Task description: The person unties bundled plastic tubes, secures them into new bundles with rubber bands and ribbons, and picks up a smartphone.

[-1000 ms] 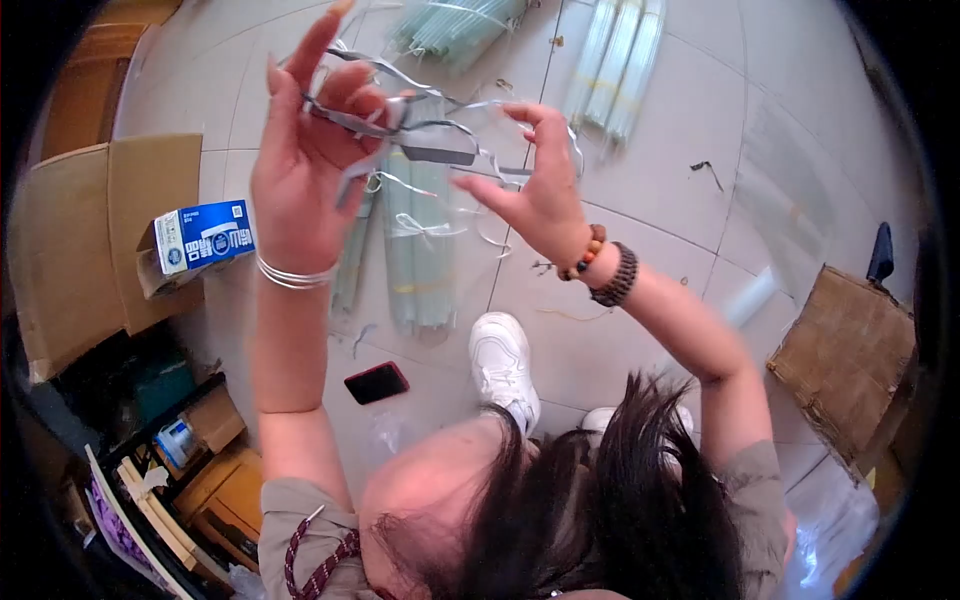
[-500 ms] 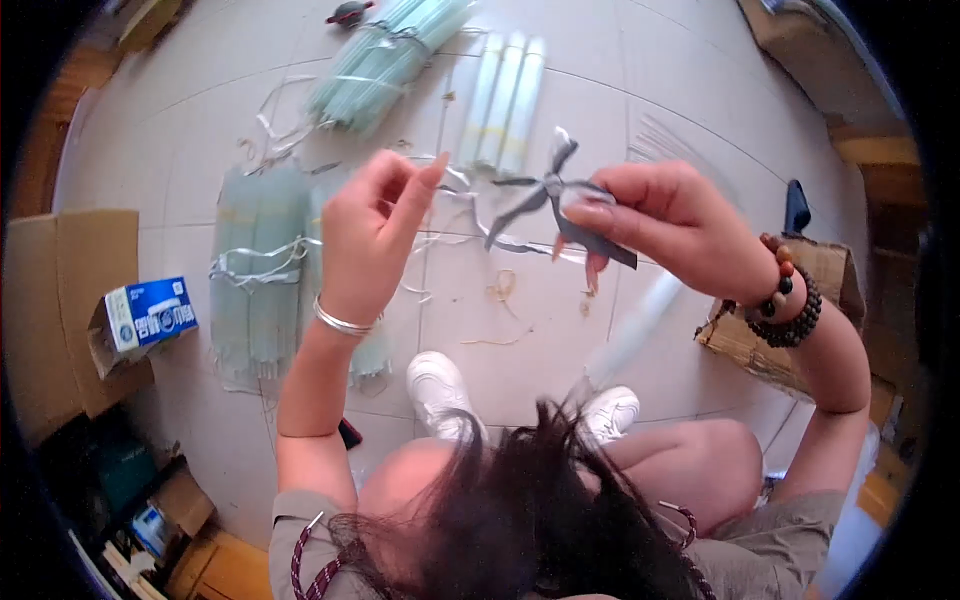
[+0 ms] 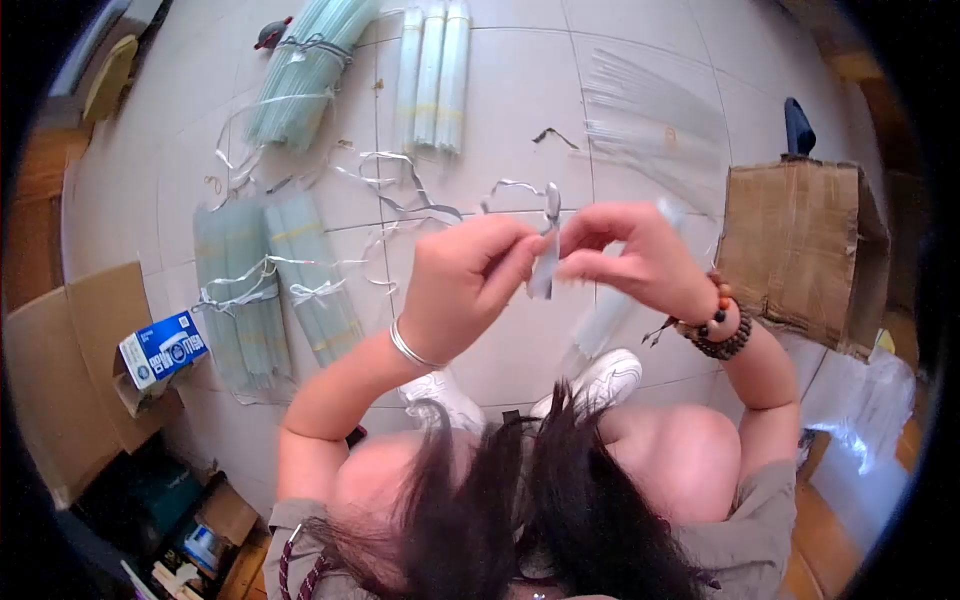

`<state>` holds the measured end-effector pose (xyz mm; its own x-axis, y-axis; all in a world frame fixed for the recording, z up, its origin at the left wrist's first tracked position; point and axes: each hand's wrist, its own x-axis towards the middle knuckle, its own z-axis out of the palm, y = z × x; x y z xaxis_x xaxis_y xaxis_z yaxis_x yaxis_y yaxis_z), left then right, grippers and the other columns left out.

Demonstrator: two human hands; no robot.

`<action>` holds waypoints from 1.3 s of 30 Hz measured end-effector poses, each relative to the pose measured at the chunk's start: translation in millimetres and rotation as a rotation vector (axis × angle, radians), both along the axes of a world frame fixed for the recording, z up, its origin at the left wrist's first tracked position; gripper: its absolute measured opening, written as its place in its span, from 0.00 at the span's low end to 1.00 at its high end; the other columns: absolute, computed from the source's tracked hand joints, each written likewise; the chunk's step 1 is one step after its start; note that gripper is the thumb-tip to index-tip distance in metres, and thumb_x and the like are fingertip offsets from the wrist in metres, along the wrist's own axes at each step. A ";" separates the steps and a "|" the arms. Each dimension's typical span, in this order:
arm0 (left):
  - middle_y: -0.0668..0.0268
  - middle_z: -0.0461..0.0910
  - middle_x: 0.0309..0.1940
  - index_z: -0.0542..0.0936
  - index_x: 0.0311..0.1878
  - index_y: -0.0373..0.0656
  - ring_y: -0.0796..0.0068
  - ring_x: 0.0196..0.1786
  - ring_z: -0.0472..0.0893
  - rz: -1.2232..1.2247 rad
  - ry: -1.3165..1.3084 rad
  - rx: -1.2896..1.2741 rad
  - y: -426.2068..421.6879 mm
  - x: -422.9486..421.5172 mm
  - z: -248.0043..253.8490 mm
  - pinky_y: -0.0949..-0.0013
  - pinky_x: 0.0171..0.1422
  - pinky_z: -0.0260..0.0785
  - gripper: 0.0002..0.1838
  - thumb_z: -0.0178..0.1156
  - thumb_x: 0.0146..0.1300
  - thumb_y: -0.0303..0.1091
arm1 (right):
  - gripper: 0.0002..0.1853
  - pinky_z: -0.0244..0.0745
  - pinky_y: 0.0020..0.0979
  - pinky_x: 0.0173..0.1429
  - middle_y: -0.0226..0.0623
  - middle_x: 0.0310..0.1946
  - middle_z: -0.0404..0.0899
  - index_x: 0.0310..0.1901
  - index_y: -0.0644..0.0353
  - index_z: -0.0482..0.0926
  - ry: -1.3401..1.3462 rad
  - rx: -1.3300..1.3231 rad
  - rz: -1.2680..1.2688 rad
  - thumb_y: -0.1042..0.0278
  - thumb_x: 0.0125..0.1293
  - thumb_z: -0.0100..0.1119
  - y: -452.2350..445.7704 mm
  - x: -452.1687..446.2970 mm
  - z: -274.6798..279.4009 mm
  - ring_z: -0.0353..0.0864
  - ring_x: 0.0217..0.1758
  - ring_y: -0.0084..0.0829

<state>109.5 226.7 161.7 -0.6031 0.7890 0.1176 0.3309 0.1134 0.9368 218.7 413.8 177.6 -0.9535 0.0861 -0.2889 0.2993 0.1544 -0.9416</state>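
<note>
A grey and white ribbon [image 3: 543, 276] hangs in front of me in a small bunch, with a thin loop curling above it. My left hand [image 3: 468, 278] pinches this ribbon between thumb and fingers. On its other side, my right hand [image 3: 630, 262] has its thumb and curled fingers at the same ribbon; the exact contact is small and partly blurred. Beyond my left hand, a longer loose ribbon [image 3: 415, 208] lies on the floor. Two tied bundles of clear tubes, one wide [image 3: 240, 330] and one narrow [image 3: 312, 270], lie to the left.
Further off lie a tied bundle [image 3: 305, 90], three yellow-banded packs [image 3: 433, 100] and loose clear rods [image 3: 650, 125]. A cardboard box [image 3: 795, 250] stands right, a blue box [image 3: 165, 348] left. Another clear pack [image 3: 610, 325] lies behind my right hand, near my white shoes [image 3: 600, 382].
My hands have come together at the ribbon, the left moving right and the right moving left. The view has shifted, showing more of the floor on the right.
</note>
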 end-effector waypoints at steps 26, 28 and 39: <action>0.74 0.76 0.25 0.79 0.31 0.43 0.87 0.29 0.74 -0.185 -0.537 -0.088 -87.7 -117.5 -54.8 0.77 0.30 0.63 0.08 0.69 0.59 0.33 | 0.16 0.69 0.21 0.32 0.27 0.32 0.74 0.31 0.56 0.78 0.242 -0.435 -0.172 0.56 0.74 0.52 110.6 39.2 -85.0 0.73 0.34 0.20; 0.73 0.73 0.29 0.76 0.37 0.44 0.82 0.30 0.70 0.067 -0.686 0.075 -148.4 -152.4 -75.0 0.75 0.37 0.64 0.07 0.64 0.62 0.33 | 0.13 0.78 0.32 0.48 0.28 0.31 0.69 0.36 0.56 0.72 0.140 -0.699 -0.673 0.59 0.77 0.45 152.1 63.4 -84.7 0.75 0.39 0.26; 0.77 0.70 0.24 0.79 0.45 0.39 0.89 0.20 0.59 0.199 -0.918 -0.082 -259.7 -195.0 -115.0 0.79 0.26 0.53 0.11 0.58 0.73 0.38 | 0.12 0.66 0.20 0.30 0.21 0.15 0.60 0.36 0.60 0.73 0.018 -1.246 -0.264 0.64 0.79 0.47 211.1 115.2 -181.3 0.59 0.19 0.15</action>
